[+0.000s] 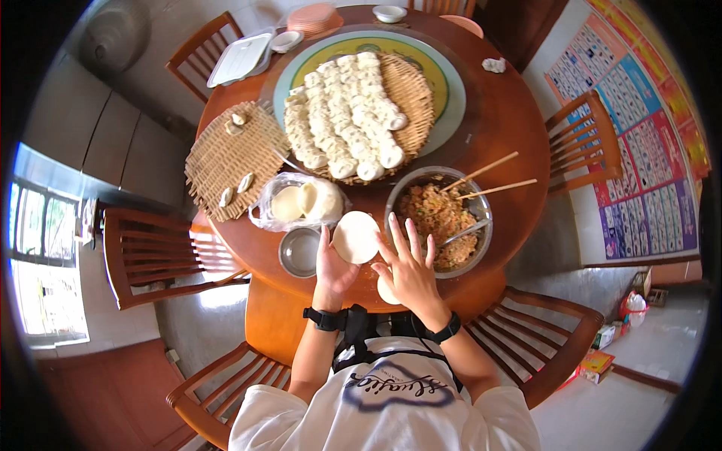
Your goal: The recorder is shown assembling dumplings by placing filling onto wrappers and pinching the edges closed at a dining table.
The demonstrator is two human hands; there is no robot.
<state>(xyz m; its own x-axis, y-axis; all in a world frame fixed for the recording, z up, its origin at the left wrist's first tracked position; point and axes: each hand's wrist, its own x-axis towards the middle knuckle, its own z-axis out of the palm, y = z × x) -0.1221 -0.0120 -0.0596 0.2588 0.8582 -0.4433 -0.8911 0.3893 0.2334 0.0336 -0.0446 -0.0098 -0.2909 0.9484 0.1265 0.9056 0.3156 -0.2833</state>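
Note:
My left hand (pixel 337 265) holds a round dumpling wrapper (pixel 356 237) upright on its fingers, thumb along the left edge. My right hand (pixel 410 276) spreads its fingers beside the wrapper's right edge; whether a fingertip touches it, I cannot tell. Partly covered by that hand, another pale round wrapper (pixel 388 291) lies at the table's near edge. To the right is a steel bowl (pixel 489 239) of minced filling (pixel 437 211), with chopsticks (pixel 485 169) and a metal utensil (pixel 465 231) in it. A small metal bowl (pixel 299 253) stands left of my left hand, below a plastic bag (pixel 265 206) of stacked wrappers (pixel 324 200).
Rows of filled dumplings (pixel 344 113) cover much of a woven tray (pixel 414 90) on the glass turntable (pixel 451 121). A second woven tray (pixel 225 152) holds several dumplings. Lidded containers (pixel 242 56) and small bowls (pixel 389 13) stand farther back. Wooden chairs (pixel 586 135) surround the round table (pixel 513 124).

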